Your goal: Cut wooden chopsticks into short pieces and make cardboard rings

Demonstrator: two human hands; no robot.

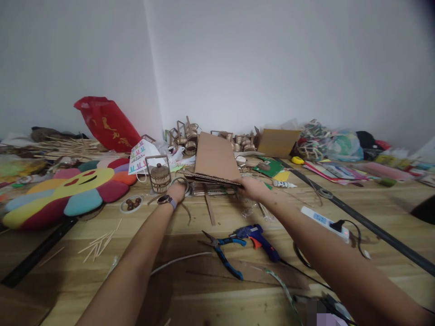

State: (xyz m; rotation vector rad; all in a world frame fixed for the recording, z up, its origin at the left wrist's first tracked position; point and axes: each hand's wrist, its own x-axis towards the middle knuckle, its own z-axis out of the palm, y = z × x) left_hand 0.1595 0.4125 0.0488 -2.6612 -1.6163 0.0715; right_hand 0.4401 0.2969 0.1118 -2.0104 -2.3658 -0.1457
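Brown corrugated cardboard sheets (217, 156) at far side of wooden table (217, 308); near right corner pinched by right hand (253, 188). Left hand (176, 192) seen by left corner, grip hidden. Probably light, stiff, creasable; best held by 2 side edges.

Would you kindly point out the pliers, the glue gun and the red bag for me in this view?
Pliers (227, 261): head view, on the lower blue handle.
Glue gun (268, 248): head view, on the blue grip.
Red bag (107, 125): head view, on the front, near the gold lettering.
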